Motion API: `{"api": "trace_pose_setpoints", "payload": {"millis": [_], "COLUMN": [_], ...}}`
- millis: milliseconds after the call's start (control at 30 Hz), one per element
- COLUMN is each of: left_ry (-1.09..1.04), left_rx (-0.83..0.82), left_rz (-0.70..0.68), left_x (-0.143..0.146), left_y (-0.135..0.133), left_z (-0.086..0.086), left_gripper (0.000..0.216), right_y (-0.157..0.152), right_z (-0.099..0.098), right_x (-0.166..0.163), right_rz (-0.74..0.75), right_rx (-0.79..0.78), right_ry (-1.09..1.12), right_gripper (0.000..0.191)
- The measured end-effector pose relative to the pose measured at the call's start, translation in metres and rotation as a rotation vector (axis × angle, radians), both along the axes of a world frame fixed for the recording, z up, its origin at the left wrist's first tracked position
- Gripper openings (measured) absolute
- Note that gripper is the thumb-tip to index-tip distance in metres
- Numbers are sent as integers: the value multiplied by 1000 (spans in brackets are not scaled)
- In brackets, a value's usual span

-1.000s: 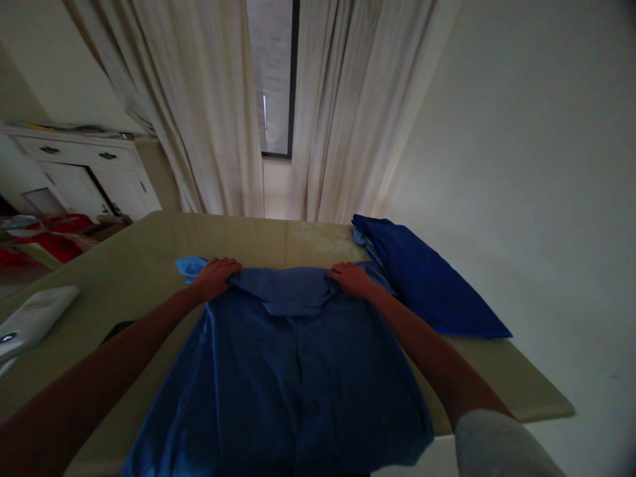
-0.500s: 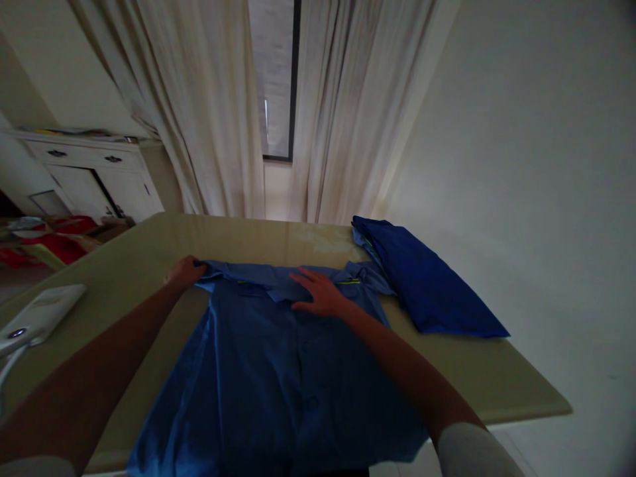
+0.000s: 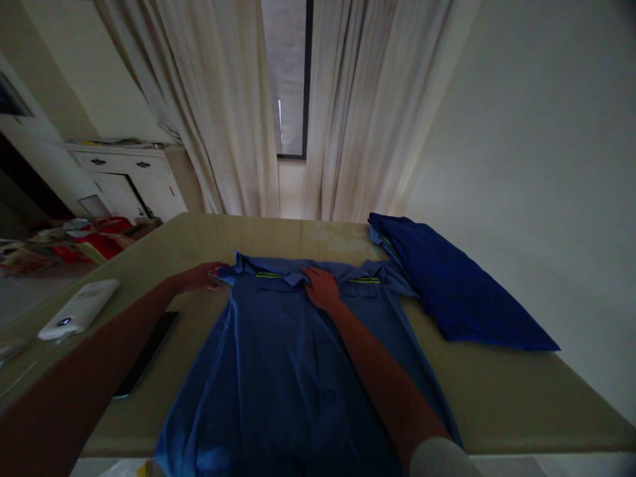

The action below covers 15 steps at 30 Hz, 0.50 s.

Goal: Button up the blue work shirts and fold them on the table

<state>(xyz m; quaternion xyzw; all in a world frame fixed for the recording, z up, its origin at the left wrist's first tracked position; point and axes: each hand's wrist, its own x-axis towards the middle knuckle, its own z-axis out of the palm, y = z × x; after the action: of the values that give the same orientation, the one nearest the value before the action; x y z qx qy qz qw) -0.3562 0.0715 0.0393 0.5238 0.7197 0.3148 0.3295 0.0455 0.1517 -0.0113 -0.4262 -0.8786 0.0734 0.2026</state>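
A blue short-sleeved shirt (image 3: 278, 358) with yellow-green stripes across the chest lies front side up, its lower part hanging over the table's near edge. At its left sleeve end, my left hand (image 3: 205, 275) has its fingers closed on the cloth. My right hand (image 3: 322, 289) lies flat over the shirt near the collar, fingers stretched out and resting on the fabric. Beside the shirt's right sleeve is a folded dark blue garment (image 3: 457, 291), partly over another blue striped cloth.
The yellowish table (image 3: 223, 232) reaches toward curtains (image 3: 223, 119) and a wall on the right. A white device (image 3: 82, 308) with a cable lies at the left. A dark phone (image 3: 149, 354) is partly behind my left forearm. A white cabinet (image 3: 134, 175) stands farther back.
My left hand has shifted outward along the left sleeve, which is now more spread out. The folded-over upper edge is opened back, showing both chest stripes. My right hand's fingers have drawn together.
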Motion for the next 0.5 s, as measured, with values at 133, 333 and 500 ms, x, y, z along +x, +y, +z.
{"api": "trace_pose_setpoints", "payload": {"millis": [133, 333, 500], "left_ry": [14, -568, -814], "left_rx": [142, 156, 85], "left_rz": [113, 231, 317], "left_x": [9, 16, 3], "left_y": [17, 3, -21], "left_z": [-15, 1, 15], "left_gripper": [24, 14, 32], "right_y": [1, 5, 4], "right_z": [1, -2, 1], "right_x": [2, 4, 4], "right_rz": [9, 12, 18], "right_rx": [-18, -39, -52], "right_ry": [16, 78, 91], "right_gripper": [49, 46, 44]}}
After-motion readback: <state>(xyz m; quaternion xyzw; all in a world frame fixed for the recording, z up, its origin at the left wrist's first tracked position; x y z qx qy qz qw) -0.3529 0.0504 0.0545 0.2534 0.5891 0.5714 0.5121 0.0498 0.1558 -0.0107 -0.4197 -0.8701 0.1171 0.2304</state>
